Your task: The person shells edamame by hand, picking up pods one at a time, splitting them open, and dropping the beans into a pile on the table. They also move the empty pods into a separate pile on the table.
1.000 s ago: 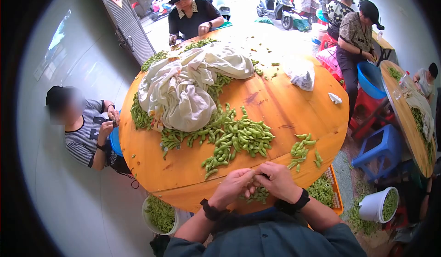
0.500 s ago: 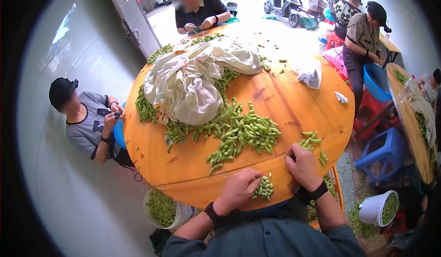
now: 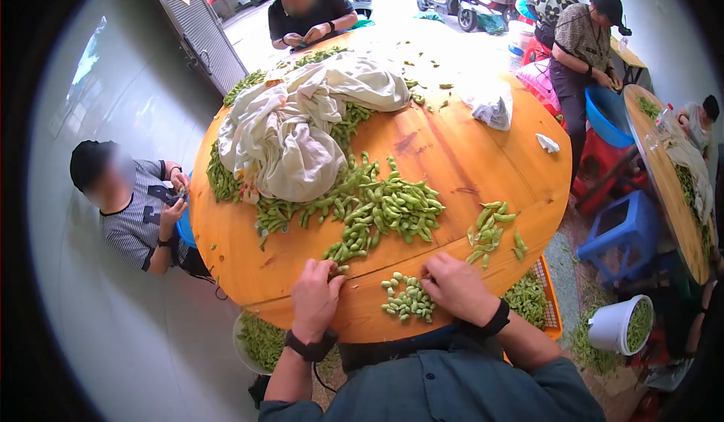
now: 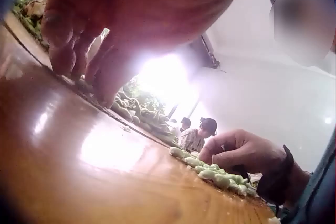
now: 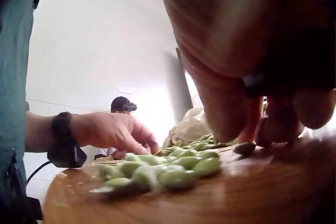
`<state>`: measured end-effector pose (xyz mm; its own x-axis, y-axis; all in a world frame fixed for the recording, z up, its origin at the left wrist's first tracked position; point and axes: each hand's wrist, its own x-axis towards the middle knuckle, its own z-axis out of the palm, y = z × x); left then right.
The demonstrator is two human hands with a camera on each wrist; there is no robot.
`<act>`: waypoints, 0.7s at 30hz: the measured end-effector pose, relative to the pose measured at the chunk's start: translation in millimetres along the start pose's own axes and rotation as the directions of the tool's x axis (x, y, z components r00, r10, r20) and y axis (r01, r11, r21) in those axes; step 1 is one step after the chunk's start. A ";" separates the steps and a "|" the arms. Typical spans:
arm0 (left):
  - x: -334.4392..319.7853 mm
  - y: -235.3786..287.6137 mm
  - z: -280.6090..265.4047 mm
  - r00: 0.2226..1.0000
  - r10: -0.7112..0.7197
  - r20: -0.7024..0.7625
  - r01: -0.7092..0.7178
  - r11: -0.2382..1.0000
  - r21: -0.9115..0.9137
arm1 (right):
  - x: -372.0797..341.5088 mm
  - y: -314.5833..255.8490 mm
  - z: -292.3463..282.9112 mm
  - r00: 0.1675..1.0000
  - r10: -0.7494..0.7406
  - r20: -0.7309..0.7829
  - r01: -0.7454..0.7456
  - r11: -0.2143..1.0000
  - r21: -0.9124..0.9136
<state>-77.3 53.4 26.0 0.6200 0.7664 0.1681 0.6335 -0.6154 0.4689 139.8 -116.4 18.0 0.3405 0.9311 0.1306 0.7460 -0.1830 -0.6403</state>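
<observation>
Left of the shelled beans, the left hand is placed, bent downward, at a single pod; whether it is pinched cannot be told. Behind the beans, more pods are heaped on the counter, probably light and firm, best taken by the middle. The beans themselves may be slippery and easily bruised, and to their right the right hand is curled down, its hold unclear.

I record the surface as orange-brown wood, streaked darker. Beans at my near edge: pale green. Pods: brighter green. Cloth, towards the far-left edge: off-white. My shirt: dark teal. Striped shirt, beyond the left edge: black-and-white.
</observation>
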 end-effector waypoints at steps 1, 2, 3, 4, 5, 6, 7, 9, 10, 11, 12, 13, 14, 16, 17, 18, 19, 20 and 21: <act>1.0 -0.1 -1.2 1.000 0.014 0.010 -0.014 1.000 0.007 | 0.0 -5.8 3.2 0.999 -0.028 0.039 0.026 0.999 0.043; 1.1 0.1 -1.8 1.000 0.014 0.008 -0.014 1.000 0.013 | 0.2 -10.4 4.2 0.996 -0.055 0.075 0.049 0.995 0.087; 1.7 1.2 -1.5 0.999 0.021 0.030 -0.022 0.999 0.048 | 1.0 -14.6 1.9 0.996 -0.058 0.071 0.051 0.995 0.090; 2.3 2.8 -0.5 0.998 0.028 0.053 -0.032 0.996 0.080 | 1.8 -18.6 -2.2 0.998 -0.026 0.052 0.016 0.982 0.188; 1.8 4.6 1.0 0.998 0.031 0.053 -0.035 0.996 0.082 | 2.7 -20.2 -4.7 0.999 0.009 0.037 -0.019 0.958 0.285; 0.3 6.5 3.2 0.998 0.063 0.012 -0.064 0.995 0.076 | 3.1 -16.4 -5.3 0.999 0.010 0.034 -0.019 0.958 0.284; -0.7 8.6 5.7 0.995 0.094 -0.029 -0.092 0.993 0.069 | 2.6 -9.3 -5.9 1.000 0.030 0.008 -0.031 0.949 0.315; -1.2 13.9 11.4 0.999 0.016 0.051 -0.005 0.978 -0.207 | 1.0 -2.5 -8.7 0.998 0.060 -0.020 -0.049 0.939 0.341; -0.9 19.0 14.2 0.988 -0.041 0.149 0.106 0.883 -0.457 | -0.3 -0.3 -11.3 0.998 0.053 -0.028 -0.040 0.939 0.343; -0.2 24.5 16.8 0.987 -0.033 0.157 0.103 0.879 -0.466 | -2.6 1.9 -14.1 0.998 0.048 -0.037 -0.032 0.939 0.342; 1.7 32.8 17.1 0.938 -0.092 0.334 0.302 0.688 -0.659 | -5.0 2.3 -15.6 0.997 0.060 -0.041 -0.043 0.942 0.332; 3.7 41.5 17.7 0.853 -0.089 0.514 0.498 0.433 -0.752 | -6.4 0.5 -15.6 0.997 0.037 -0.067 -0.012 0.941 0.338; 5.2 49.6 19.6 0.850 -0.072 0.522 0.499 0.429 -0.753 | -7.2 -1.4 -15.8 0.995 0.014 -0.095 0.020 0.939 0.342; 7.7 63.1 24.3 0.808 0.016 0.589 0.561 0.288 -0.776 | -8.7 -8.7 -19.7 0.995 0.079 -0.057 -0.051 0.921 0.387; 8.4 66.5 28.0 0.802 0.031 0.596 0.564 0.289 -0.774 | -9.4 -11.7 -20.7 0.992 0.128 -0.011 -0.110 0.892 0.439; 8.3 68.9 31.5 0.797 0.040 0.602 0.568 0.287 -0.771 | -9.4 -6.5 -13.4 0.993 0.117 -0.025 -0.091 0.873 0.480; 8.0 70.9 34.3 0.793 0.047 0.607 0.572 0.284 -0.769 | -9.5 -4.1 -12.4 0.991 0.127 -0.031 -0.097 0.873 0.477; 7.9 72.4 36.2 0.790 0.055 0.611 0.574 0.285 -0.768 | -8.5 -2.8 -12.8 0.988 0.150 0.025 -0.142 0.850 0.507; 7.6 73.5 37.7 0.796 0.047 0.603 0.565 0.297 -0.770 | -8.0 -1.8 -13.7 0.982 0.169 0.084 -0.187 0.824 0.535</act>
<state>-8.7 7.0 29.0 0.8025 0.4705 -0.3670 0.1825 0.3920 0.9017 143.5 -127.8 28.5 0.4121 0.9101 -0.0432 0.2451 -0.1565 -0.9568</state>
